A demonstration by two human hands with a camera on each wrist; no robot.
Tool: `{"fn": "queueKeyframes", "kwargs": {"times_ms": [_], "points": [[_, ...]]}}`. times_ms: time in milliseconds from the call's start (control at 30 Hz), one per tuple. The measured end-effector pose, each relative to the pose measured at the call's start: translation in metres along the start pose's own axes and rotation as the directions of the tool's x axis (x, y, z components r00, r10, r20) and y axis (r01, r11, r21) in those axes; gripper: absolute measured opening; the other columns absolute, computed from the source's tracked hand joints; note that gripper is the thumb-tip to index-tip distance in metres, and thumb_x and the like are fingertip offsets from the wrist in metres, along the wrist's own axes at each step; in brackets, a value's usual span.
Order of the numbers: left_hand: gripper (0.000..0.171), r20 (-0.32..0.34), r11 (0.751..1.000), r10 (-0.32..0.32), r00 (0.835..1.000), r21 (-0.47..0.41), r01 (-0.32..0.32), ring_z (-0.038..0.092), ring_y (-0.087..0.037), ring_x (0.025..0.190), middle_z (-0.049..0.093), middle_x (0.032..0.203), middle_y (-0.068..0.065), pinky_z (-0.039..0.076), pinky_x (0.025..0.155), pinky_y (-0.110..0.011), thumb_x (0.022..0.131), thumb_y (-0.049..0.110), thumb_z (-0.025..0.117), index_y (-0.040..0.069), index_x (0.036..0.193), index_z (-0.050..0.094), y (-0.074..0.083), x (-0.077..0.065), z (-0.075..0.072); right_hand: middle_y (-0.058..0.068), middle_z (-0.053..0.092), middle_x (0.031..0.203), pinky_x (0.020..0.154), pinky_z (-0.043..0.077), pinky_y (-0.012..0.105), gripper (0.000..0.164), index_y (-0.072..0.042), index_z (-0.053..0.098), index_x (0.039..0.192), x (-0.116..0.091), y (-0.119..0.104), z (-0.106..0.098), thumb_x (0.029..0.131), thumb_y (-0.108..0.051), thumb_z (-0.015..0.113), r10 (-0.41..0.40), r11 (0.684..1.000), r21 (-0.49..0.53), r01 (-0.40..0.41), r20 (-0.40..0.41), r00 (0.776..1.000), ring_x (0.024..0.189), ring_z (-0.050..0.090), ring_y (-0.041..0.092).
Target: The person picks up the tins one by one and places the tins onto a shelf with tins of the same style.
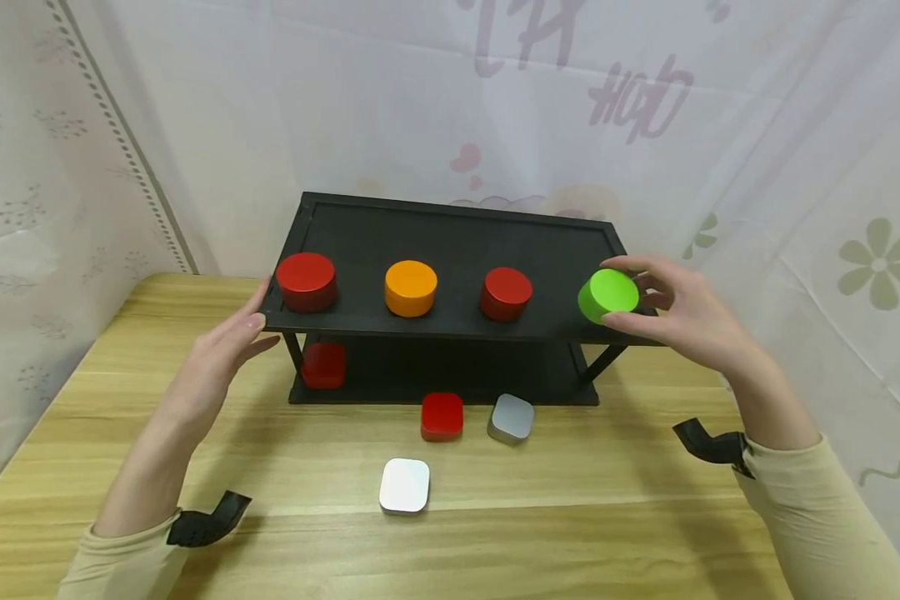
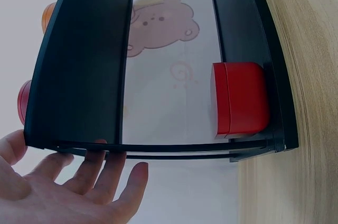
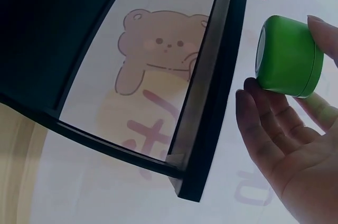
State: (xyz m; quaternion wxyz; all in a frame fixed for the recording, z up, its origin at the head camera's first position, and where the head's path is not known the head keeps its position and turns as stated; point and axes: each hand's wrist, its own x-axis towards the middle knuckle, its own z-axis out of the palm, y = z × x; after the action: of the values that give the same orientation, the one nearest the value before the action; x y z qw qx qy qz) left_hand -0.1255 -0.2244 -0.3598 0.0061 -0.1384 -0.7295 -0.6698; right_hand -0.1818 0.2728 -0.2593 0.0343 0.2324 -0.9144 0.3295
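Observation:
My right hand (image 1: 678, 308) pinches a bright green round tin (image 1: 608, 296) between thumb and fingers over the right end of a black two-level shelf (image 1: 450, 237). A gap shows between the green tin (image 3: 288, 57) and the top board in the right wrist view. At the shelf's left front corner, my left hand (image 1: 221, 354) holds the top board's end, thumb above and fingers along the edge. Along the top board stand a large red round tin (image 1: 307, 282), an orange round tin (image 1: 410, 288) and a smaller dark red round tin (image 1: 506, 293).
A red square tin (image 1: 324, 365) sits on the lower board's left end. On the wooden table (image 1: 570, 533) before the shelf lie another red square tin (image 1: 442, 417), a grey square tin (image 1: 511, 418) and a white one (image 1: 404, 486). Printed cloth (image 1: 390, 100) hangs behind.

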Motion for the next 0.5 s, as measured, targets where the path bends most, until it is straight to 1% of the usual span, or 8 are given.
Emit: {"fn": "queueKeyframes", "kwargs": {"times_ms": [200,367,500], "points": [[0.045,-0.001,1.000,-0.005,1.000,0.016,0.005,0.017,-0.002,0.144,0.017,0.158,0.010,0.039,0.097,-0.010,0.103,0.026,0.035,0.024,0.148,0.029,-0.0012,-0.0007,-0.0007,-0.007,0.059,0.109,0.071,0.052,0.017,0.057,-0.033,0.054,0.127,0.0049,0.0064,0.0039,0.076,-0.025,0.079,0.050,0.998,-0.025,-0.050,0.008,0.999,0.085,0.064,0.012],[0.045,0.003,1.000,-0.007,1.000,0.014,0.007,0.016,-0.003,0.145,0.017,0.158,0.010,0.039,0.097,-0.009,0.103,0.027,0.035,0.025,0.148,0.028,-0.0009,0.0001,-0.0012,-0.008,0.061,0.107,0.075,0.050,0.016,0.055,-0.034,0.055,0.126,0.0073,0.0091,0.0061,0.076,-0.028,0.078,0.055,0.998,-0.039,-0.055,0.020,0.998,0.087,0.061,0.012],[0.045,0.003,1.000,-0.015,1.000,0.017,0.015,0.016,-0.004,0.144,0.017,0.158,0.010,0.039,0.097,-0.009,0.103,0.027,0.035,0.026,0.148,0.028,-0.0007,0.0001,-0.0011,-0.008,0.061,0.107,0.075,0.050,0.016,0.055,-0.037,0.054,0.127,0.0073,0.0101,0.0067,0.077,-0.031,0.077,0.073,0.996,-0.052,-0.071,0.034,0.997,0.087,0.063,0.012]]}}
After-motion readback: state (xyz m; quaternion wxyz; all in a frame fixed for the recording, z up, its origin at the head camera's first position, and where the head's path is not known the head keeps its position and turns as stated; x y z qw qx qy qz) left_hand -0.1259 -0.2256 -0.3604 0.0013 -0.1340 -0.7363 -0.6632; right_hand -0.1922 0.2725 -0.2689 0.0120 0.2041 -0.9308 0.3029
